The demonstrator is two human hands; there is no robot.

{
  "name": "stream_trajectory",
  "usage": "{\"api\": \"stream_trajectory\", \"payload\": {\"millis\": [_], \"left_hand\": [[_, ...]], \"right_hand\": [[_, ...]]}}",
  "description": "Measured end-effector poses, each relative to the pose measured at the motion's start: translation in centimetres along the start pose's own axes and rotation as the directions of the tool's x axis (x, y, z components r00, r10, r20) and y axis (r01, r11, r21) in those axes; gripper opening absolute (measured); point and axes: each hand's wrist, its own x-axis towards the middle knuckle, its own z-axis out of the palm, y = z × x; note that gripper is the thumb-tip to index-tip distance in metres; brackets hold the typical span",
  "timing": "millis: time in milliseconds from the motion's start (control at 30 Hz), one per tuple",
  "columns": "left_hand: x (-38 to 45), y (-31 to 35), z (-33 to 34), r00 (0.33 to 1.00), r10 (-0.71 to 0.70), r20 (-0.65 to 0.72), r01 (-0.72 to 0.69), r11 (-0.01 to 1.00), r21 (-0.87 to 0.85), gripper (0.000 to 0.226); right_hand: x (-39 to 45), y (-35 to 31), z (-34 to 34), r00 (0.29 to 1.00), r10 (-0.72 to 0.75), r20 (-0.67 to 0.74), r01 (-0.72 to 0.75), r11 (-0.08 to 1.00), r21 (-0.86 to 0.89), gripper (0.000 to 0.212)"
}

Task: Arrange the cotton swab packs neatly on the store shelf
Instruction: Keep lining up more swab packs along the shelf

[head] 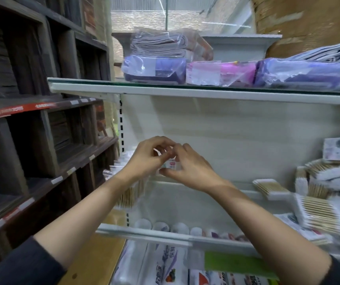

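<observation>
Both my hands meet at the left end of the white shelf (189,183). My left hand (147,156) and my right hand (185,165) together pinch a small cotton swab pack (172,163) with a printed label, held upright above the shelf. A pack with wooden sticks (131,195) hangs below my left wrist, partly hidden. At the right, several swab packs (321,194) lie in a loose, untidy heap, with one labelled pack (339,149) leaning on the back panel.
A glass-topped shelf (165,88) above carries purple and pink wrapped packs (220,73). Dark wooden shelving (31,120) stands close on the left. A lower shelf (165,233) holds round white items, with bagged goods beneath.
</observation>
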Motion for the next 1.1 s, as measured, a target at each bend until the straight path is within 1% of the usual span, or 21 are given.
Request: {"api": "stream_trajectory", "payload": {"millis": [100, 167, 300, 367, 467, 500, 600, 733, 833, 900, 967, 1000, 1100], "left_hand": [[0.0, -0.6, 0.1, 1.0, 0.009, 0.001, -0.009, 1.0, -0.008, 0.018], [0.3, -1.1, 0.0, 1.0, -0.011, -0.023, 0.01, 0.999, -0.031, 0.017], [1.0, -1.3, -0.9, 0.993, -0.076, -0.086, 0.063, 0.987, -0.149, 0.022], [1.1, -1.1, -1.5, 0.992, -0.075, -0.103, 0.055, 0.981, -0.184, 0.024], [0.6, -0.9, -2.3, 0.986, -0.09, -0.141, 0.06, 0.976, -0.207, 0.024], [0.5, -0.9, -2.7, 0.984, -0.095, -0.149, 0.062, 0.975, -0.211, 0.023], [-0.2, -0.9, -3.6, 0.982, -0.098, -0.159, 0.061, 0.974, -0.219, 0.022], [-1.0, -1.2, -4.8, 0.983, -0.081, -0.165, 0.048, 0.98, -0.194, 0.022], [-1.5, -1.7, -5.0, 0.982, -0.087, -0.169, 0.062, 0.987, -0.148, 0.022], [-1.7, -2.2, -4.6, 0.984, -0.089, -0.157, 0.079, 0.995, -0.069, 0.017], [-1.9, -2.6, -4.2, 0.983, -0.089, -0.158, 0.089, 0.996, -0.012, 0.014], [-1.9, -2.6, -4.0, 0.983, -0.089, -0.159, 0.088, 0.996, -0.01, 0.014], [-1.4, -1.7, -3.3, 0.986, -0.07, -0.149, 0.063, 0.997, -0.053, 0.016]], "right_hand": [[-0.3, 0.4, -0.2, 0.999, 0.029, 0.037, -0.03, 0.999, 0.034, 0.047], [-0.5, 0.0, -0.1, 0.998, 0.026, 0.061, -0.031, 0.996, 0.079, 0.035], [-0.6, -1.7, 1.4, 0.985, -0.054, 0.164, 0.009, 0.965, 0.264, 0.021], [-0.5, -2.9, 2.5, 0.975, -0.089, 0.203, 0.011, 0.934, 0.356, 0.024], [-0.2, -4.7, 4.1, 0.979, -0.109, 0.174, 0.041, 0.934, 0.354, 0.034], [-0.2, -5.3, 4.6, 0.983, -0.108, 0.148, 0.051, 0.937, 0.346, 0.032], [0.4, -6.1, 5.7, 0.992, -0.081, 0.099, 0.044, 0.943, 0.33, 0.015], [0.9, -6.1, 5.5, 0.993, -0.027, 0.118, -0.026, 0.905, 0.424, 0.013], [0.8, -5.9, 5.4, 0.988, -0.021, 0.15, -0.034, 0.935, 0.353, 0.012], [0.6, -5.8, 5.3, 0.987, -0.004, 0.163, -0.049, 0.947, 0.317, 0.015], [0.5, -5.5, 4.9, 0.988, 0.019, 0.156, -0.072, 0.938, 0.339, 0.025], [0.5, -5.3, 4.6, 0.989, 0.032, 0.146, -0.082, 0.932, 0.352, 0.028], [0.4, -3.9, 3.5, 0.993, 0.082, 0.084, -0.108, 0.918, 0.38, 0.024]]}}
